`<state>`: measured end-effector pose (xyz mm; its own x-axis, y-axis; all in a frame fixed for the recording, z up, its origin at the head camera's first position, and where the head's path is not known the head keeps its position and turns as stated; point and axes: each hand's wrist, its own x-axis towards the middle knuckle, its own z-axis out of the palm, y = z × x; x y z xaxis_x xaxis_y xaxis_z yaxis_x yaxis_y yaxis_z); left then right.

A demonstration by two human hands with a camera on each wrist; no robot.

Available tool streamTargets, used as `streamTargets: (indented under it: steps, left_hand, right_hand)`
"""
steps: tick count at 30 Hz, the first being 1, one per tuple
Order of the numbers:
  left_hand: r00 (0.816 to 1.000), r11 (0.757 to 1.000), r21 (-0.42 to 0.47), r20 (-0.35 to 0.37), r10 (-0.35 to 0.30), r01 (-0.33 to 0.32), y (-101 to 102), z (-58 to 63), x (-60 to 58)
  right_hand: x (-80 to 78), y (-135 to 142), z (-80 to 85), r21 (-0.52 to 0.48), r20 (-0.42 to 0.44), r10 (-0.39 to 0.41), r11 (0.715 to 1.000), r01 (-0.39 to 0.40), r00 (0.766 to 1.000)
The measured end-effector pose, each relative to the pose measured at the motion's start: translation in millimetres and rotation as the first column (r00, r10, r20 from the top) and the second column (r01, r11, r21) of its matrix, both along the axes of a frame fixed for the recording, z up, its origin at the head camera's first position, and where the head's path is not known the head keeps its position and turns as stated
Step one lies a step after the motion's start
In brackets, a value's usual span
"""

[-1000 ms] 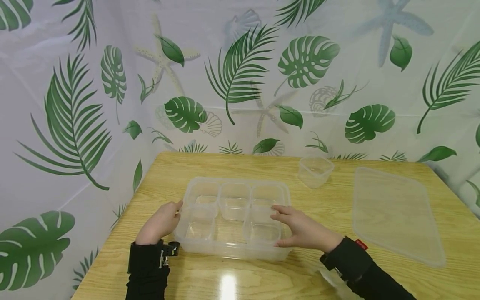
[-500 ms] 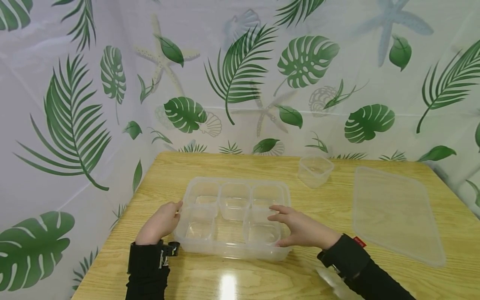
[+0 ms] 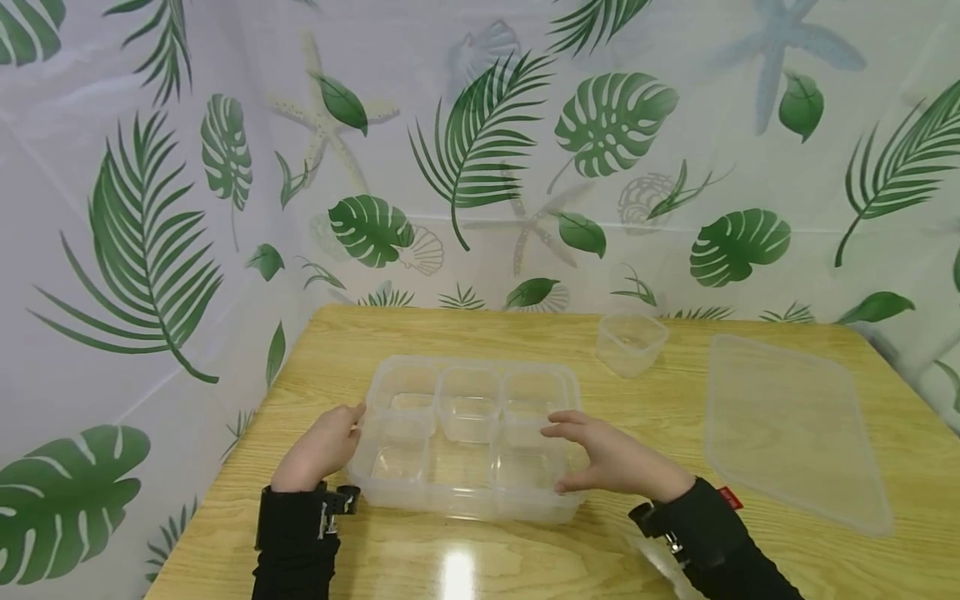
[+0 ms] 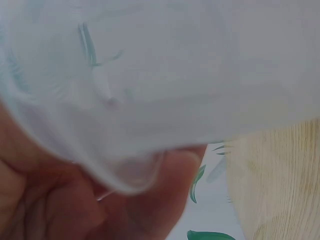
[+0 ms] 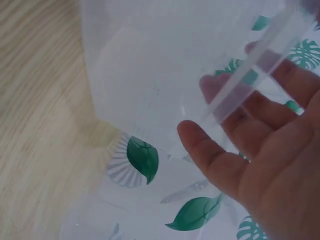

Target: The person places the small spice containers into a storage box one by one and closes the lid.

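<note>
Now the left hand (image 3: 318,450) grips the left end of the clear tray (image 3: 465,500), fingers curled round its rim; the left wrist view shows them wrapped under the cloudy plastic edge (image 4: 125,125). The right hand (image 3: 611,458) is at the tray's right end, its fingers loosely spread and apart, thumb low by the front right corner and fingertips over the rim. In the right wrist view the fingers (image 5: 260,105) lie behind a clear plastic wall (image 5: 165,65), touching it without clamping. Both arms wear black sleeves (image 3: 296,542).

The tray sits on the wooden counter (image 3: 525,333), near its front and left of centre. It is divided into compartments: three small cups (image 3: 468,400) fill the back row, and one more fills the front left. Whether the other front compartments hold a cup I cannot tell, the plastic being clear.

A single cup (image 3: 632,342) stands upright, well apart from the tray, toward the back right. A flat clear lid (image 3: 795,429) lies on the right side of the counter, apart from both tray and cup. Behind and to the left hangs a white curtain (image 3: 150,208) printed with green leaves and starfish.
</note>
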<state>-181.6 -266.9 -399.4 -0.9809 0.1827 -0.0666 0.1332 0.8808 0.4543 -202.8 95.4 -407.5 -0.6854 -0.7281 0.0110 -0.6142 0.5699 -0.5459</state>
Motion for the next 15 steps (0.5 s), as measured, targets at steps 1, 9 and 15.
streamTargets:
  steps: [1, 9, 15]
  left_hand:
    - [1.0, 1.0, 0.001, -0.002, -0.001, 0.001, 0.1, 0.0, 0.1]
    - [1.0, 1.0, 0.011, 0.008, -0.007, 0.007, 0.1, 1.3, 0.4]
    - [1.0, 1.0, 0.007, 0.014, -0.008, 0.008, 0.9, 1.8, 0.7]
  right_hand:
    - [1.8, 0.3, 1.3, 0.005, -0.009, -0.017, 1.0, 0.017, 1.0]
    - [8.7, 0.1, 5.5, 0.043, -0.114, -0.055, 0.997, 0.06, 0.992]
    - [8.3, -4.0, 2.5, 0.033, -0.164, -0.026, 0.999, 0.032, 0.986]
